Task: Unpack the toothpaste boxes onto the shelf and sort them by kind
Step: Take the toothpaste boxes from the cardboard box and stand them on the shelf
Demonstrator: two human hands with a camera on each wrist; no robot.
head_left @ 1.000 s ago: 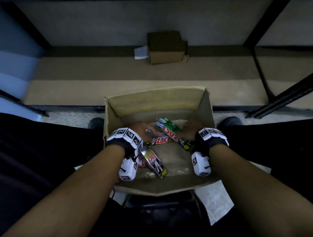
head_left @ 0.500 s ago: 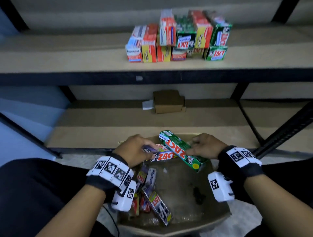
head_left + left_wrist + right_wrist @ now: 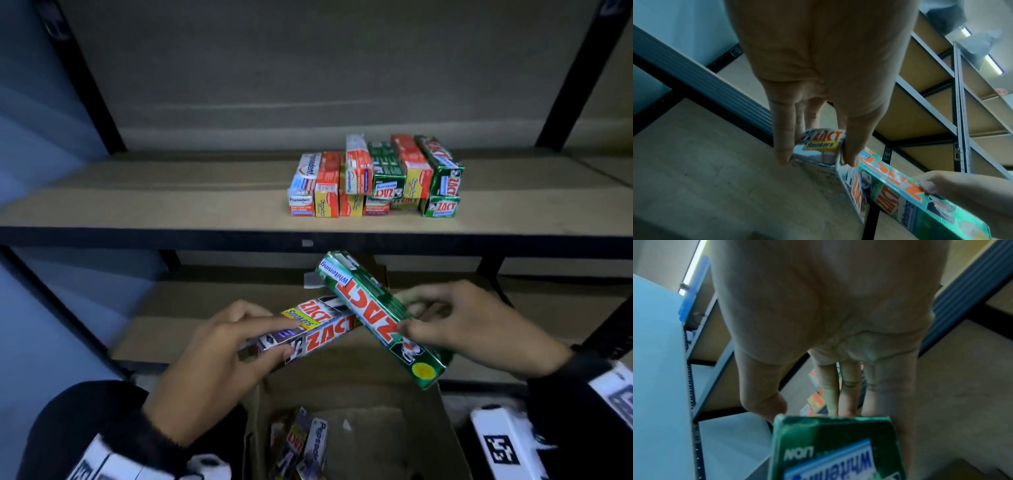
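My left hand (image 3: 239, 346) grips a silver Zact Smokers box (image 3: 308, 329) by its near end, thumb and fingers on opposite sides (image 3: 818, 146). My right hand (image 3: 455, 322) pinches a green Zact Whitening box (image 3: 373, 315) around its middle; the box slants up to the left and crosses over the silver one. Its end face fills the bottom of the right wrist view (image 3: 836, 449). Both boxes hang above the open cardboard box (image 3: 442, 425), where several toothpaste boxes (image 3: 301, 445) lie. On the shelf (image 3: 171, 205) stands a stacked group of red, white and green toothpaste boxes (image 3: 373, 178).
Black uprights (image 3: 92, 92) frame the shelf at left and right. Much of the shelf board lies bare to the left of the stacked group. A lower shelf (image 3: 191, 308) runs behind my hands. A blue wall (image 3: 30, 137) is at the left.
Both hands have lifted out of the cardboard box, each with its Zact box, up toward the shelf edge. The view has tilted upward, bringing the stacked group into view.
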